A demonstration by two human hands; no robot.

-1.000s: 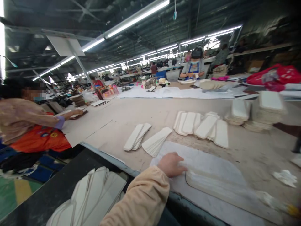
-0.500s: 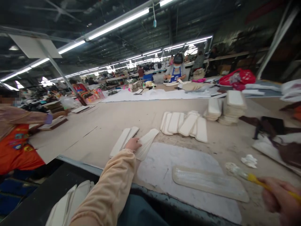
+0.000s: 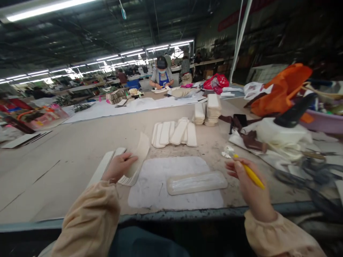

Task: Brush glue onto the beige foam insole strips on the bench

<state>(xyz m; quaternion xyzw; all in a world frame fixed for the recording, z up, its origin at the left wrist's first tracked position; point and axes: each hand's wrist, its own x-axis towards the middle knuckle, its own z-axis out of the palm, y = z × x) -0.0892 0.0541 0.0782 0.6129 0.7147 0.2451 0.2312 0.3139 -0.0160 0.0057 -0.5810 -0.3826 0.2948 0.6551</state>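
My left hand (image 3: pixel 120 167) pinches a thin cream strip (image 3: pixel 142 146), its far end tilted up off a fanned stack of strips (image 3: pixel 130 179). Beside that hand, on its left, lie more white strips (image 3: pixel 103 166). My right hand (image 3: pixel 252 185) is closed around the yellow handle of a brush (image 3: pixel 252 175); the brush's head is hard to separate from a white crumpled lump (image 3: pixel 227 151) behind it. Between my hands, a rounded strip (image 3: pixel 197 182) with a glossy, streaky coat lies on a pale sheet (image 3: pixel 150 175).
Overlapping white strips (image 3: pixel 174 132) lie beyond the sheet, with taller stacks (image 3: pixel 213 107) behind. At right are scissors (image 3: pixel 316 178), a white container with a black top (image 3: pixel 284 132) and an orange cloth (image 3: pixel 278 89). Across the table sits a person in a blue apron (image 3: pixel 162 79).
The view has swung right. My left hand now lifts a strip from the fanned stack. My right hand, with the brush, has come nearer the coated strip's right end and turned the handle more upright.
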